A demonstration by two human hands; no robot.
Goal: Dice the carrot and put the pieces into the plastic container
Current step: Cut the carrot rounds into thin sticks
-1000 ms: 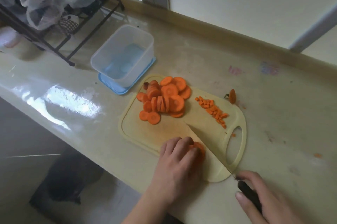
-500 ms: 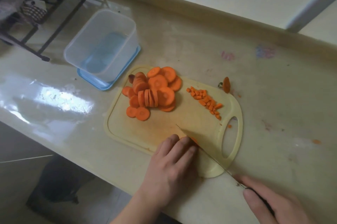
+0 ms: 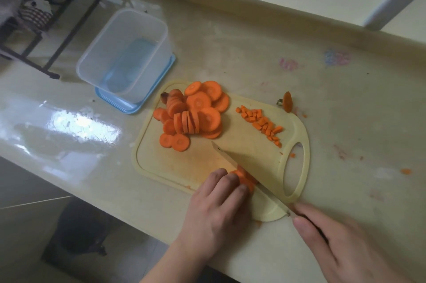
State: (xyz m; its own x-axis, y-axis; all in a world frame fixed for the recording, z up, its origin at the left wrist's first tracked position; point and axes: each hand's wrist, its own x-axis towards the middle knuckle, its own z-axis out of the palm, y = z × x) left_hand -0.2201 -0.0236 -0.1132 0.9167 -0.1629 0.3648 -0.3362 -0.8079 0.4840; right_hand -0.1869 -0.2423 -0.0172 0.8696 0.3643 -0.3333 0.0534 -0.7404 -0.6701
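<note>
The worktop (image 3: 299, 56) is carrying everything, and the job is looking well short of half done. The plastic container (image 3: 124, 52) is sitting on its blue lid (image 3: 136, 104) just beyond the cutting board (image 3: 175, 162), with no carrot showing in it. On the board, a big pile of carrot rounds (image 3: 193, 113) is waiting uncut. The left hand (image 3: 219, 204) is pinning a few stacked slices (image 3: 245, 177) under curled fingertips, while the right hand (image 3: 345, 243) is gripping the knife (image 3: 244, 172), its blade lying against them. Only a small row of diced pieces (image 3: 262, 122) is lying finished. A carrot end (image 3: 287, 105) is sitting off the board.
</note>
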